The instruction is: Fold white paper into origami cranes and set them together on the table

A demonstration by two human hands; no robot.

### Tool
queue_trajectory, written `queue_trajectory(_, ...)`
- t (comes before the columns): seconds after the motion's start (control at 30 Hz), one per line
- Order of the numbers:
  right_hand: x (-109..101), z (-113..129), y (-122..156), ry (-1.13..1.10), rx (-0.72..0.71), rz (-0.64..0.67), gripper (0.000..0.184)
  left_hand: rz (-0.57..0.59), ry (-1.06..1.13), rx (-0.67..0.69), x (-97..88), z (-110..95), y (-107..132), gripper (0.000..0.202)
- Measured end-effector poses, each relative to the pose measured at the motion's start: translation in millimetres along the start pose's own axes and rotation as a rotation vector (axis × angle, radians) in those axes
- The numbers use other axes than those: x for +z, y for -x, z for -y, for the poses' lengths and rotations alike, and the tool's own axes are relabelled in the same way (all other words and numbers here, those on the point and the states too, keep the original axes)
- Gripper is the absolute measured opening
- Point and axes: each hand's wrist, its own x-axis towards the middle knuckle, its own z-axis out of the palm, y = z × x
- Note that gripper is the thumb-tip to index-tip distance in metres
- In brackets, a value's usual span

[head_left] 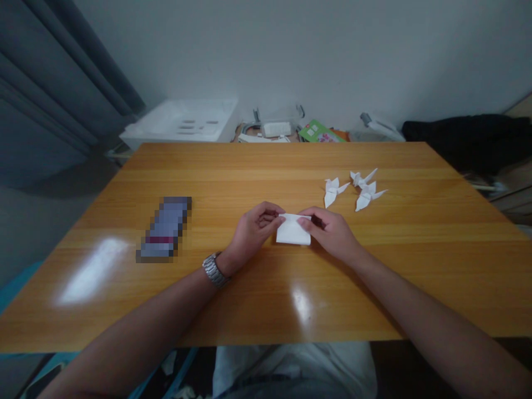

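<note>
A folded white paper (293, 231) lies on the wooden table (266, 288) near the middle. My left hand (253, 230), with a metal watch on the wrist, curls its fingers and pinches the paper's left top edge. My right hand (330, 233) pinches the paper's right top corner, fingers pressed together over it. Three finished white paper cranes (357, 191) stand beyond my right hand, apart from both hands.
A blurred flat object (165, 228) lies on the table's left part. Behind the far edge sit a white plastic tray (183, 122), a clear container, a green booklet (318, 132) and a dark cloth (469, 136). A grey curtain hangs at the left.
</note>
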Motion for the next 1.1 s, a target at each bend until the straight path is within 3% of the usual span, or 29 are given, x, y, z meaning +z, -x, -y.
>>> queue_trajectory(0.47,-0.2,2.9,0.2,0.035,-0.002,-0.014,0.022,-0.014,-0.054,-0.012,0.3,-3.9,0.0,0.022)
queue_trajectory(1.1,-0.3,1.7,0.7,0.021,-0.008,-0.016,0.026,-0.056,0.083,-0.098,3.6,-10.0,-1.4,0.029)
